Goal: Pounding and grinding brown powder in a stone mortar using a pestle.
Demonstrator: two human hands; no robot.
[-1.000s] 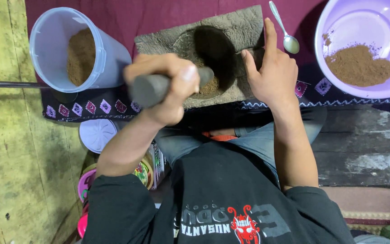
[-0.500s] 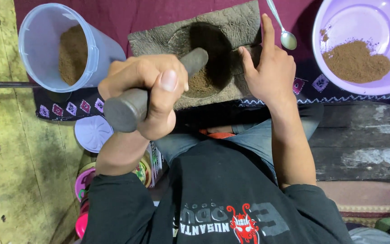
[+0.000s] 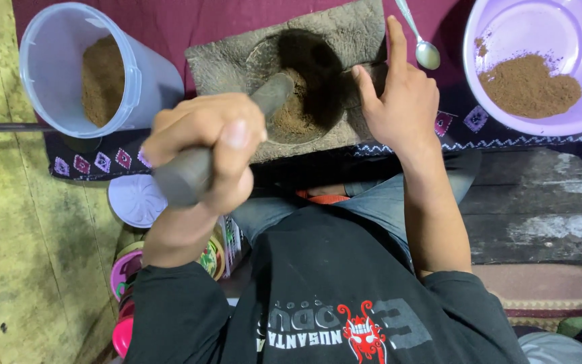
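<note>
A rough grey stone mortar [image 3: 351, 30] lies on a maroon cloth [image 3: 170, 20] in front of me, with brown powder [image 3: 291, 118] in its round hollow. My left hand [image 3: 203, 145] is clenched around the thick end of a dark stone pestle [image 3: 272, 93]. The pestle slants up toward me and its tip rests in the powder. My right hand [image 3: 402, 108] lies flat on the mortar's right side, fingers stretched out and thumb at the rim of the hollow.
A clear plastic tub [image 3: 48, 74] holding brown powder stands at the upper left. A purple bowl [image 3: 540, 27] with a heap of powder is at the upper right, and a metal spoon [image 3: 424, 48] lies beside it. A white lid [image 3: 136, 199] and colourful containers [image 3: 126, 276] sit near my left knee.
My left hand has drawn back toward me and risen, tilting the pestle from nearly flat to slanted with its tip in the hollow. The right hand has stayed on the mortar.
</note>
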